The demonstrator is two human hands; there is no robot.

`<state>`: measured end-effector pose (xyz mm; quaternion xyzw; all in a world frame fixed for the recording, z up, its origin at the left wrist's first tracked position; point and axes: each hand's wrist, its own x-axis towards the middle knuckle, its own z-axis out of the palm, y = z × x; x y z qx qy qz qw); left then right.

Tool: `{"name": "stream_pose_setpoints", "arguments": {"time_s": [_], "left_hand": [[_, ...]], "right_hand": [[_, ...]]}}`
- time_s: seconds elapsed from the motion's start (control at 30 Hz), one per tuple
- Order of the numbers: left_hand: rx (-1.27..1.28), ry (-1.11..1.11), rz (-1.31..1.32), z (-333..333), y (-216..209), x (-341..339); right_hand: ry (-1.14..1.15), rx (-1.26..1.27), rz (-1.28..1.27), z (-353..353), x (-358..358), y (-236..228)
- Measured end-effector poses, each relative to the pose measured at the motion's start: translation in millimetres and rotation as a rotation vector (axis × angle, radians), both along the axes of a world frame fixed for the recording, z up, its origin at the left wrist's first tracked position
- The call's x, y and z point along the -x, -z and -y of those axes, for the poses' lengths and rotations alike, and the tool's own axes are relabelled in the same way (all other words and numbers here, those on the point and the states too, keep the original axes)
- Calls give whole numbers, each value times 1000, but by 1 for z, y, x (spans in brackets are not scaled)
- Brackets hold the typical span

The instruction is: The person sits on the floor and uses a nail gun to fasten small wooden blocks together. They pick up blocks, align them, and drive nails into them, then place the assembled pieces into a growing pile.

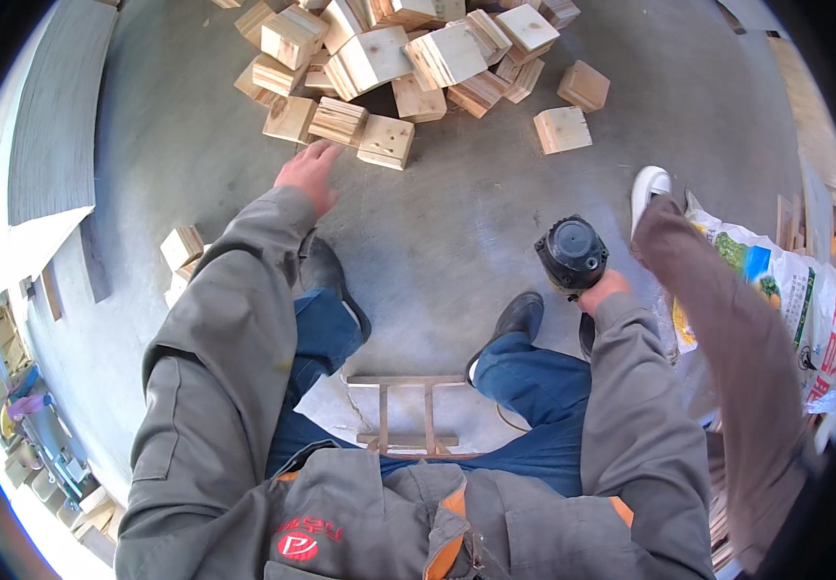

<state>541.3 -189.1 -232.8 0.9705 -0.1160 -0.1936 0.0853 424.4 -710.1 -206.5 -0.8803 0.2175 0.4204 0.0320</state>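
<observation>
My left hand [310,177] reaches forward with its fingers stretched out, next to the near edge of a pile of wooden blocks. Its fingertips are close to a layered block [339,121] and a pale block with dark spots [385,141]; whether they touch is hard to tell. At the right, my right hand [605,288] is closed round a black nail gun [573,253]. The tool's round, bolted top faces up, and most of its body and handle is hidden below it and by my hand.
More wooden blocks [368,60] lie heaped ahead, and one block [563,130] sits apart on the right. Small blocks [182,247] stand by my left sleeve. Between my legs is a wooden frame [406,381]. Another person's brown-clad leg [727,309] and printed sacks [776,275] are at right.
</observation>
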Motion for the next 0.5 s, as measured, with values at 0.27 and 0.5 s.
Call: {"name": "stream_pose_setpoints", "arguments": {"time_s": [0.27,0.5], "left_hand": [[38,44,63,72,43,-44],[-40,34,78,86,79,-65]], "right_hand": [[47,13,57,4,5,8],[85,1,30,-2,-1,-3]]}}
